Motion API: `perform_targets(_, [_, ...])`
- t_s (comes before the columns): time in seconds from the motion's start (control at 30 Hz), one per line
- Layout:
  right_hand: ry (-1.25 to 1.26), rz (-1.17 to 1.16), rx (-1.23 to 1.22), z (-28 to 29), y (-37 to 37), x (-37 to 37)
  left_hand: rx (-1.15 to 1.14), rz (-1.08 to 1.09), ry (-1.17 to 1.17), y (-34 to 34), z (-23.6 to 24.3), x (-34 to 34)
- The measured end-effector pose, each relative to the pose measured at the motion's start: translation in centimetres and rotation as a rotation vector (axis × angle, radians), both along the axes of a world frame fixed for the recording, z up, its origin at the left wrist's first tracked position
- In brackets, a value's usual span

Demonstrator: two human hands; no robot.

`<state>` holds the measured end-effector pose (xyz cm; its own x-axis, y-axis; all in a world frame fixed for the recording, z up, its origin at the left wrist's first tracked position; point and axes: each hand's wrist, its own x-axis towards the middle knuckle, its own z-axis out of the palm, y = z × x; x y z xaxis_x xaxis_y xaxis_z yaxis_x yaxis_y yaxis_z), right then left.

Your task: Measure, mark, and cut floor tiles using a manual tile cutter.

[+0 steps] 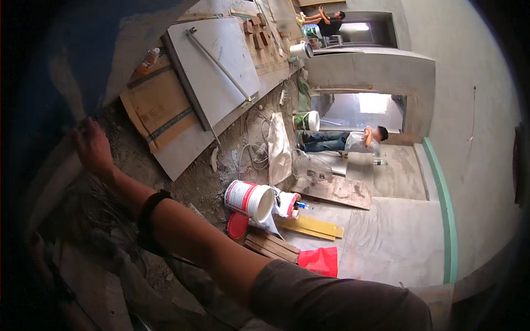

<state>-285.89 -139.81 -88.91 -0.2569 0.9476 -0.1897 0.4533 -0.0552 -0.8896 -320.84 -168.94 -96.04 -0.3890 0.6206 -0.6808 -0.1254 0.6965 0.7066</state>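
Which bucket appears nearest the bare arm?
The white bucket with red bands, just above the arm in the picture. A second red-banded one is partly hidden behind it; the green and plain white ones sit farther off.

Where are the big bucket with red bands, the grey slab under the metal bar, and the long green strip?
Big bucket [247,199]: head view, side wall.
Grey slab [211,80]: head view, bare part of its face.
Green strip [445,209]: head view, midway along its length.
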Motion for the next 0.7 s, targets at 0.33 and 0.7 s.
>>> perform_targets(0.33, [0.01, -0.168, 0.122, -0.5, 1.1, 1.7, 0.022, -0.03, 0.004, 4.3, 1.9, 5.8])
perform_targets(0.7, [-0.138, -0.154, -0.039, -0.2, 3.4, -1.7, -0.036, -0.06, -0.01, -2.5, -1.5, 3.7])
